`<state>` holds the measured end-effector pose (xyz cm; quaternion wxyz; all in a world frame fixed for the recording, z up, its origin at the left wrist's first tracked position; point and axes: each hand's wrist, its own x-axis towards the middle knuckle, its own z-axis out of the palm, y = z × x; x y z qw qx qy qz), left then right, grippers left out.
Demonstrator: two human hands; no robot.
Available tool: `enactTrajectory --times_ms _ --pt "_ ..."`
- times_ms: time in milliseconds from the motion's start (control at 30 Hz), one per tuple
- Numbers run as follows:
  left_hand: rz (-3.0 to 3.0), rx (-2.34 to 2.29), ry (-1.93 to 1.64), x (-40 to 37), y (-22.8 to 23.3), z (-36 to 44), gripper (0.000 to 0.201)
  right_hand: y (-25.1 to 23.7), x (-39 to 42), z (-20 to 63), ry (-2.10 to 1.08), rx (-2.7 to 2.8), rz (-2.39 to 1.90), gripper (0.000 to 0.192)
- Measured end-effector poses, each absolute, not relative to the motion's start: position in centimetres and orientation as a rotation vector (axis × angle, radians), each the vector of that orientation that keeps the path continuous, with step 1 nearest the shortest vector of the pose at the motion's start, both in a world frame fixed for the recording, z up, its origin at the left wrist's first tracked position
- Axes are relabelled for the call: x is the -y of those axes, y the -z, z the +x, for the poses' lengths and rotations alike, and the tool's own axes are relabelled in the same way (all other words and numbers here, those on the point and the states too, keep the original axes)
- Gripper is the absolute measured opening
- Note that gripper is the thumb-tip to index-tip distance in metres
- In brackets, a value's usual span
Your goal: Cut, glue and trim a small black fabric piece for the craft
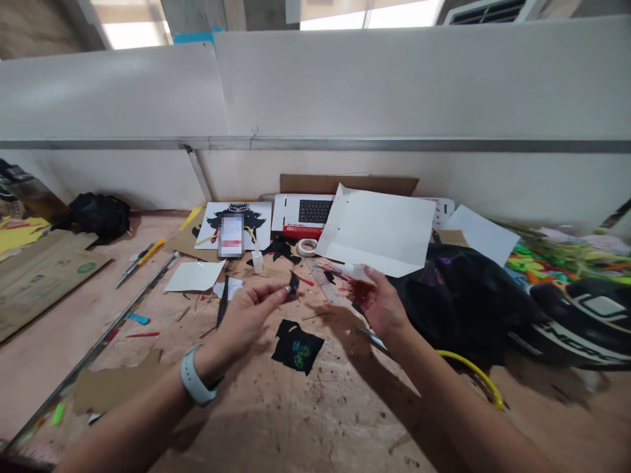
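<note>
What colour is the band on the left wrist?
The wristband is pale grey-blue; the head view shows it.

Bright daylight from high windows, glare there; soft shadows, edges bowed, hands slightly blurred

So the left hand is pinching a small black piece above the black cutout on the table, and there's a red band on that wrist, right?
Not quite. In the head view the band on the left wrist is pale blue-grey, not red. The rest holds: the left hand pinches a small black piece above the black cutout on the table.
</note>
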<state>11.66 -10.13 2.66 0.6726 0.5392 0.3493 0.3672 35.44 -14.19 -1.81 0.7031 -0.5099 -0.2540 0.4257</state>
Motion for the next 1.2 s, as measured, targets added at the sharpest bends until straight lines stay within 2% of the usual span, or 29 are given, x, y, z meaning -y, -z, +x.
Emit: enactTrajectory --times_ms 100,233,433,700,933,1200 --pt "1.273 -0.826 -0.883 9.2 -3.9 9.8 0.031 1.9 13.8 35.7 -1.091 0.29 -1.049 0.025" --pt "1.299 -0.882 -0.828 9.3 -3.3 7.8 0.03 2.4 13.8 35.2 -1.233 0.234 -1.058 0.014" --pt "1.238 -1.012 -0.703 9.5 -0.8 6.1 0.033 4.2 13.3 33.1 -1.356 0.766 -1.177 0.04" --pt "1.12 -0.938 -0.697 9.2 1.3 6.0 0.036 6.4 9.5 30.9 -0.866 1.289 -1.505 0.034" --pt "0.993 -0.912 -0.567 9.1 3.0 5.3 0.032 7.0 9.4 30.7 -0.738 1.388 -1.646 0.03" --pt "0.867 -0.895 -0.47 9.4 2.6 5.6 0.036 7.3 9.3 31.3 -0.783 1.383 -1.582 0.038"
